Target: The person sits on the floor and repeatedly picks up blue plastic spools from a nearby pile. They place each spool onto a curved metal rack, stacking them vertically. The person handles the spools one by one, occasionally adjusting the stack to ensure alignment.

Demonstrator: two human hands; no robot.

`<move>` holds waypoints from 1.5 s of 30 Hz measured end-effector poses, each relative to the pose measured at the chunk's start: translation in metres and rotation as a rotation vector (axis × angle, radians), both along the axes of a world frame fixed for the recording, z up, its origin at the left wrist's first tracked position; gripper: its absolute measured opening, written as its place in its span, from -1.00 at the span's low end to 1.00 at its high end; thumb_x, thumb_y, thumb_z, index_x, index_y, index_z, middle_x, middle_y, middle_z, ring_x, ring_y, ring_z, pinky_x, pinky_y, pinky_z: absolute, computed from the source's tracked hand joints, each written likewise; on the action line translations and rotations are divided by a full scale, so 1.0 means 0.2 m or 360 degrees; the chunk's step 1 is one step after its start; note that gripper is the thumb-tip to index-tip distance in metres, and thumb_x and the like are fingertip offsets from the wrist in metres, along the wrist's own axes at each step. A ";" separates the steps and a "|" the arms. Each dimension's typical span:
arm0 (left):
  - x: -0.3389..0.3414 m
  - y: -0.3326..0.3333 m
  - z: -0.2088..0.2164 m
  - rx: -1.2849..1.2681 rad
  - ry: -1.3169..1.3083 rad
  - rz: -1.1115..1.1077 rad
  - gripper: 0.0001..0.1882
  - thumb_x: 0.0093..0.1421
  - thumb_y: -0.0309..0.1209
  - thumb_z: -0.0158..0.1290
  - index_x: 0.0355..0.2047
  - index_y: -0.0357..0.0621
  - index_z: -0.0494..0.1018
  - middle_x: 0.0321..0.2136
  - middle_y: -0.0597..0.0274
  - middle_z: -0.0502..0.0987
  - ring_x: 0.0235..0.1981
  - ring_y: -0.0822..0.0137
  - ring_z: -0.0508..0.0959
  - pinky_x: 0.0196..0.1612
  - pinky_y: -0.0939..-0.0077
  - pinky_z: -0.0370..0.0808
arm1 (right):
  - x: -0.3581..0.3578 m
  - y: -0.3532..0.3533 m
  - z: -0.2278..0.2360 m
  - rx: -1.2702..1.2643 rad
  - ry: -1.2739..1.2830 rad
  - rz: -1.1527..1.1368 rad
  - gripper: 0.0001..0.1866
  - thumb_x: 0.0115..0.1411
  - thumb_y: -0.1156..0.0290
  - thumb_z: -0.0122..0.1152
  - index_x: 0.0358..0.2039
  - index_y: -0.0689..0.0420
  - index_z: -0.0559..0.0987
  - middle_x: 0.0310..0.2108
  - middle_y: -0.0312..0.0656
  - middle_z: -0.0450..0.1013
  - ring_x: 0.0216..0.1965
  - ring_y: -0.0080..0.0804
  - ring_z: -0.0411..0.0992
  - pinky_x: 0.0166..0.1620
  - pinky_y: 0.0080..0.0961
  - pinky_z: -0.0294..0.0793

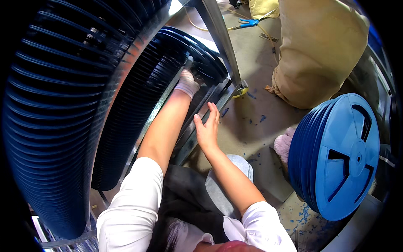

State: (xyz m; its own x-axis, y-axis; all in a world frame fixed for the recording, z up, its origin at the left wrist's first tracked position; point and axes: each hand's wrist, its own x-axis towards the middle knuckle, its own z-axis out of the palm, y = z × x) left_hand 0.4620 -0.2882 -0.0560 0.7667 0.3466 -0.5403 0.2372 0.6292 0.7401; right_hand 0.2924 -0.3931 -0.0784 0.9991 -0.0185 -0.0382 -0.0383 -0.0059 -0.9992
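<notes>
My left hand (188,80), in a light glove, reaches into the lower rack at the end of a long row of dark blue reels (138,96). Its visible fingers are stretched out against the end reels (197,54); part of the hand is in shadow, and I see nothing held in it. Bare and open, my right hand (208,129) hovers beside the metal rail of the rack (189,147), thumb apart from the fingers, holding nothing.
Another long row of dark blue reels (54,117) fills the upper rack on the left. To the right stands a stack of blue reels (348,155). Behind are a large tan sack (319,50) and a blue air gun (248,23) with a hose. Blue scraps (304,214) litter the floor.
</notes>
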 end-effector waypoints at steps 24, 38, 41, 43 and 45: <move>0.25 0.19 -0.36 0.0073 0.0093 0.0069 -0.48 0.13 0.06 -0.01 -0.02 0.03 0.40 -0.02 0.25 0.46 0.02 0.18 0.40 0.10 0.20 0.29 | -0.14 -0.11 0.13 -0.0059 -0.0160 0.0280 -0.37 0.09 0.32 0.20 0.14 0.22 0.22 0.15 0.01 0.17 0.20 -0.08 0.11 0.23 -0.28 0.06; -0.43 0.12 0.12 -0.0262 -0.0009 -0.0613 -0.49 0.25 -0.14 -0.06 0.16 -0.03 0.19 0.08 0.09 0.32 0.10 0.08 0.27 0.19 0.18 0.15 | -0.13 -0.33 0.15 -0.0460 -0.0221 0.0125 -0.40 0.05 0.27 0.20 0.09 0.17 0.29 0.08 -0.01 0.26 0.15 -0.10 0.18 0.18 -0.29 0.16; -0.59 0.22 0.11 0.0091 -0.0182 -0.0975 -0.42 0.19 -0.11 0.03 0.15 -0.08 0.24 0.09 0.04 0.32 0.12 0.11 0.29 0.20 0.20 0.13 | -0.18 -0.37 0.15 -0.0560 -0.0217 0.0149 -0.42 0.07 0.23 0.18 0.08 0.17 0.31 0.08 0.00 0.26 0.14 -0.04 0.18 0.17 -0.27 0.18; -0.67 0.13 0.04 0.0032 -0.0218 -0.0959 -0.41 0.17 -0.09 0.06 0.13 -0.11 0.27 0.08 0.01 0.32 0.10 0.07 0.29 0.20 0.18 0.13 | -0.24 -0.49 0.22 -0.0630 -0.0133 0.0234 -0.48 0.10 0.23 0.17 0.04 0.16 0.33 0.03 0.00 0.31 0.10 -0.05 0.22 0.14 -0.26 0.22; -0.74 -0.02 0.02 -0.0023 -0.0218 -0.0910 -0.40 0.16 -0.10 0.07 0.14 -0.12 0.27 0.07 -0.03 0.32 0.07 0.07 0.32 0.17 0.21 0.19 | -0.30 -0.57 0.32 -0.0656 -0.0105 0.0349 -0.52 0.12 0.25 0.16 0.02 0.16 0.34 -0.01 -0.01 0.35 0.06 -0.07 0.27 0.10 -0.27 0.27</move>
